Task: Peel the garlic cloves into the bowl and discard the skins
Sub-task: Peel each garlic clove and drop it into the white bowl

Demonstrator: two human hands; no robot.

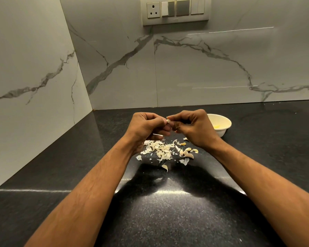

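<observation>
Marble-veined walls meet in a corner behind a dark speckled tabletop [61, 175]. Above its middle, the left hand [146, 129] and the right hand [194, 129] are held together, fingers of both curled and pinching one garlic clove [168, 120] between them — peeling is the step in hand. Beneath them lie a heap of loose skins [159, 150] and, just beside it, a few unpeeled cloves [187, 152]. A white bowl [223, 127] stands toward the back edge, right of the hands, something pale yellow inside — probably peeled cloves. Next, likely: strip the last skin, then reach right and drop the clove in.
</observation>
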